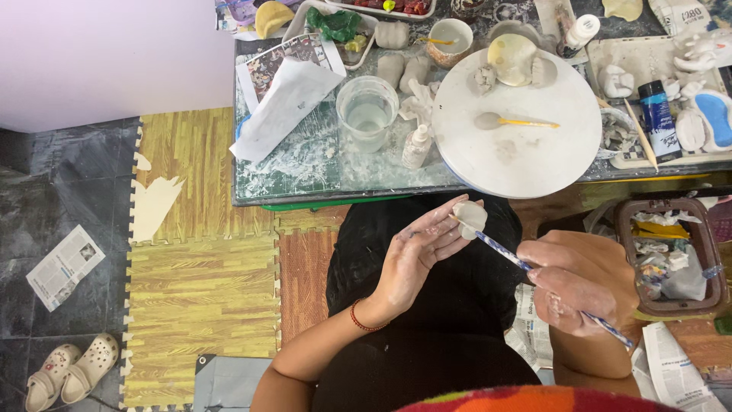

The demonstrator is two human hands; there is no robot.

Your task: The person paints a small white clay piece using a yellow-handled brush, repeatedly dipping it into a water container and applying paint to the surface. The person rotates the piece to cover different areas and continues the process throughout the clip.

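Floor far left: one folded newspaper (65, 266), one pair of pale clogs (70, 371); on the tabletop (305, 179), one clear cup of water (367, 111), one small white squeeze bottle (416, 146), one round white board (526, 126) carrying one clay-tipped tool with a yellow handle (515, 121), then one blue tube with a black cap (659, 120). Left hand (415, 255): fingers closed on one small pale clay piece (469, 217), held over the lap just below the tabletop edge. Right hand (583, 284): fingers gripping one blue-striped brush (534, 273), tip touching the clay piece; one brown bin of scraps (671, 255) beside it.
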